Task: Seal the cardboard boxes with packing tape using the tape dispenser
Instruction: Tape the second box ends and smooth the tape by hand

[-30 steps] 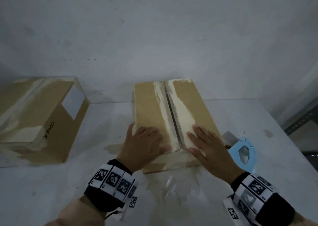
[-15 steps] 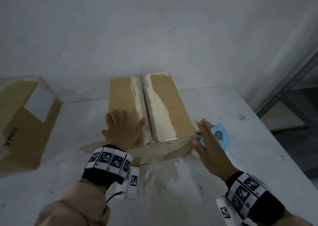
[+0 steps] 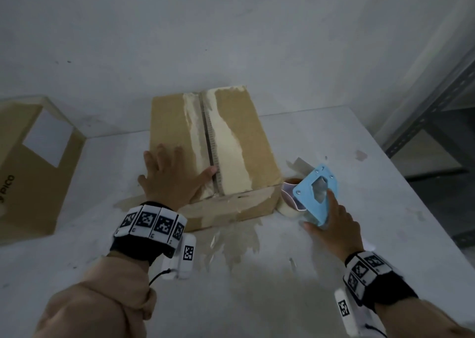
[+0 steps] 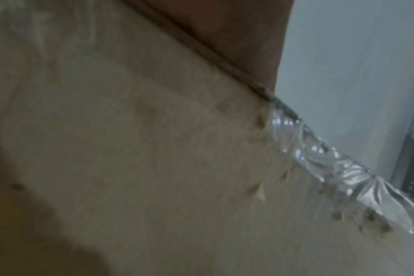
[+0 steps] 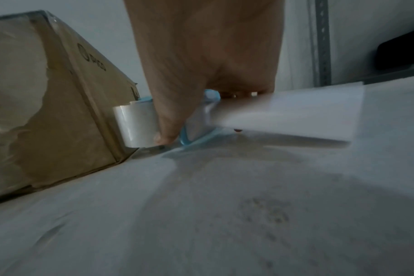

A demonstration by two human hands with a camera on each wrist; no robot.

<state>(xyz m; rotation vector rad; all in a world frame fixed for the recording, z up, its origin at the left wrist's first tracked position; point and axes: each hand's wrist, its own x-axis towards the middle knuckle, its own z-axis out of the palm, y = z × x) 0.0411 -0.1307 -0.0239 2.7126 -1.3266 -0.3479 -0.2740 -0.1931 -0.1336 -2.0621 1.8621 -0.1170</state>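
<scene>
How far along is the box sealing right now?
Done: the flaps of the middle box are closed, held flat by the left hand. In hand: the right hand is gripping the blue tape dispenser beside the box. Left: no fresh tape runs along the centre seam yet.

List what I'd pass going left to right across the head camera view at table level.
Cardboard box with white label → left hand pressing flat on the middle cardboard box → blue tape dispenser gripped by the right hand → metal shelving.
</scene>
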